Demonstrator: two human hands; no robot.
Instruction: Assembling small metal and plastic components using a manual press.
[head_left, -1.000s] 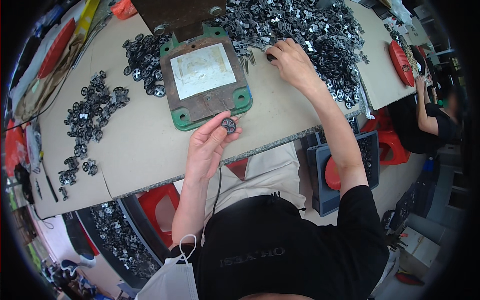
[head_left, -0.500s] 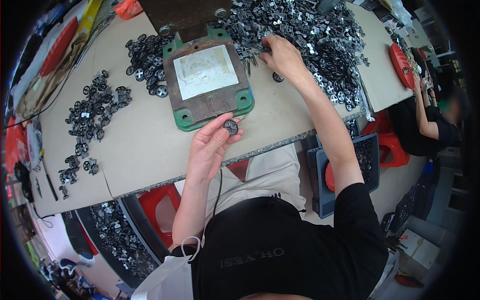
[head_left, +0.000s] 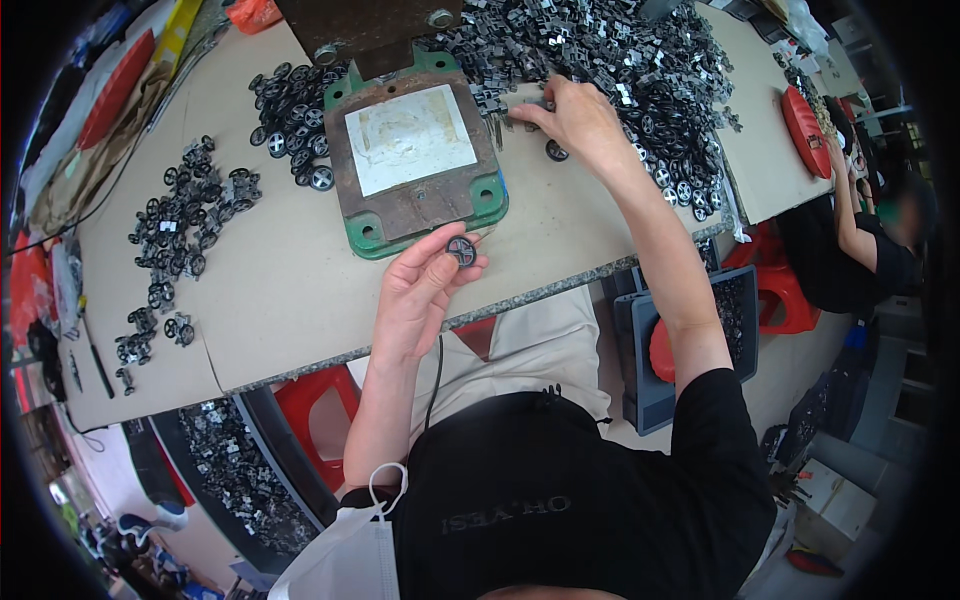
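My left hand (head_left: pixel 418 290) pinches a small black wheel (head_left: pixel 461 251) with a cross-shaped silver-grey centre, held just in front of the press base. That base (head_left: pixel 408 208) is a brown metal plate on a green casting, with a worn white sheet (head_left: pixel 410 140) on top. My right hand (head_left: pixel 580 118) reaches to the near edge of a big heap of small black and metal parts (head_left: pixel 570 45). Its thumb stretches left, apart from the forefinger; the other fingertips are partly hidden. One loose wheel (head_left: pixel 556 150) lies beside that hand, below the thumb.
Black wheels (head_left: pixel 295 125) are piled left of the press. Wheel-and-metal assemblies (head_left: pixel 170 235) spread over the table's left side. The press's upper block (head_left: pixel 370 25) overhangs the back of the base. A grey crate (head_left: pixel 640 340) stands below the table edge. Another person (head_left: pixel 850 230) works at far right.
My right hand has shifted slightly right and nearer, its thumb now extended away from the forefinger. My left hand keeps the wheel in nearly the same place.
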